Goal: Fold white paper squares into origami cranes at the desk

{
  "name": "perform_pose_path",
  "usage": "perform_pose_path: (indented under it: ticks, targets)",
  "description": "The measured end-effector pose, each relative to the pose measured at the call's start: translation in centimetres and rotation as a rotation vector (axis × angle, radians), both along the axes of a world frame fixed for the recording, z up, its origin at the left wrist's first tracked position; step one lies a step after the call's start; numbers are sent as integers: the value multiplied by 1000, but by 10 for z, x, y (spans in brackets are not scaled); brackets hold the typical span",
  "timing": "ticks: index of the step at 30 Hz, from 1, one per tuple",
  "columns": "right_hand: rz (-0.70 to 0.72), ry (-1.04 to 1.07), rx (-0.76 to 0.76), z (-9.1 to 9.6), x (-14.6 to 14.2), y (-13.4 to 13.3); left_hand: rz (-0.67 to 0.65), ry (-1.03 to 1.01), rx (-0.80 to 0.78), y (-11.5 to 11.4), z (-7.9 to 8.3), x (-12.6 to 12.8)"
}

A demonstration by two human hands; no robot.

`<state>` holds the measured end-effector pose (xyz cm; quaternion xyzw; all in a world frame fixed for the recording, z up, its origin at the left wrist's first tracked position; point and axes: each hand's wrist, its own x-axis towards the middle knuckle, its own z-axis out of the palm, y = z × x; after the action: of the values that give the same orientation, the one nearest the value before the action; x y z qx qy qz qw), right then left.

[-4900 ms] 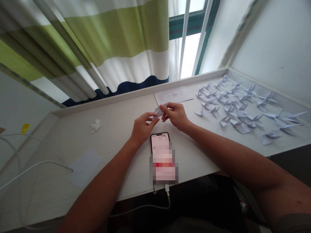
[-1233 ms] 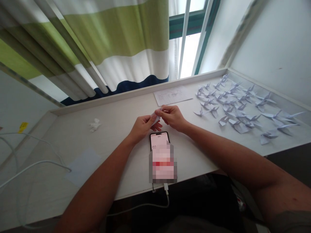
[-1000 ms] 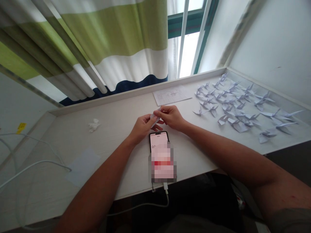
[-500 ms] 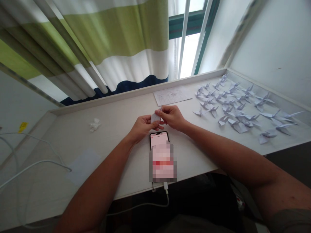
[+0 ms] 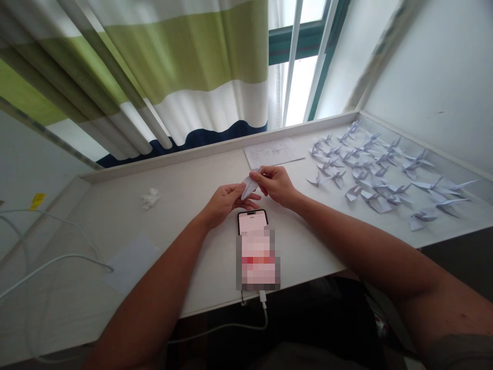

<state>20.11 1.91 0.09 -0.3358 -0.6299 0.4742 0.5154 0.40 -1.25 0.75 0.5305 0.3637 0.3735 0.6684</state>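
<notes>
Between my two hands is a small piece of folded white paper point(image 5: 249, 188), narrow and pointed toward its lower end. My left hand point(image 5: 228, 201) grips its lower left side, the thumb on top and some fingers stretched out underneath. At the upper right end, my right hand point(image 5: 278, 185) pinches the paper between thumb and fingers. Both hands are raised a little above the desk, just beyond a phone point(image 5: 252, 218) lying face up, its screen mostly blurred out.
Several folded paper cranes point(image 5: 379, 177) cover the desk's right side. A printed sheet point(image 5: 274, 153) lies behind my hands. To the left are crumpled tissue point(image 5: 150, 198), a square paper point(image 5: 133, 264) and white cables point(image 5: 73, 257). A raised rim point(image 5: 173, 158) borders the desk's back.
The folded paper has turned in my fingers and now shows a longer, narrower shape. My left thumb has shifted up along it. The phone and the cranes stay where they were.
</notes>
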Motion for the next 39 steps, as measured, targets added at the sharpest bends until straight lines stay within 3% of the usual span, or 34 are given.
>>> perform_pose_path:
  ticks: [8, 21, 33, 39]
  targets:
    - [29, 40, -4, 0, -2, -2, 2, 16, -21, -1, -5, 0]
    - [-36, 38, -28, -2, 2, 2, 53, -78, -161, -2, 3, 1]
    - [-34, 44, -31, -1, 3, 2, 54, -76, -127, 1, 4, -3]
    - [-98, 71, -38, -2, 4, 5, 158, -29, -41, 2, 3, -3]
